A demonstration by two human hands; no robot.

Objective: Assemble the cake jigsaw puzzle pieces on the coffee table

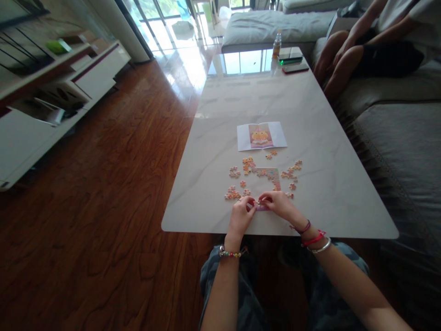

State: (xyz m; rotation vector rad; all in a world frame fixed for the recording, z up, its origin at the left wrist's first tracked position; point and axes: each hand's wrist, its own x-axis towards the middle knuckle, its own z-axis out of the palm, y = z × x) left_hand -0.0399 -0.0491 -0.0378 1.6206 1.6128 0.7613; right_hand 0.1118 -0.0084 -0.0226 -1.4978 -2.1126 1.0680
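Observation:
My left hand (242, 214) and my right hand (279, 203) meet near the front edge of the table, fingertips pinched together around a small jigsaw piece (258, 202). Under them shows the purplish lower edge of a partly joined jigsaw puzzle (263, 208). Its joined strip (276, 176) runs along the top and down the right side; my right hand covers part of it. Loose orange and pink pieces (232, 193) lie left of my hands, with more pieces (289, 174) to the right. Beyond them rests a creased sheet with a printed picture (261, 136).
The white marble-patterned table (310, 138) has a bottle (277, 44) and two phone-like devices (295, 68) at its far end. A person (365, 50) sits on the grey sofa (406, 119) to the right. Wooden floor (120, 184) and a white cabinet (37, 142) lie left.

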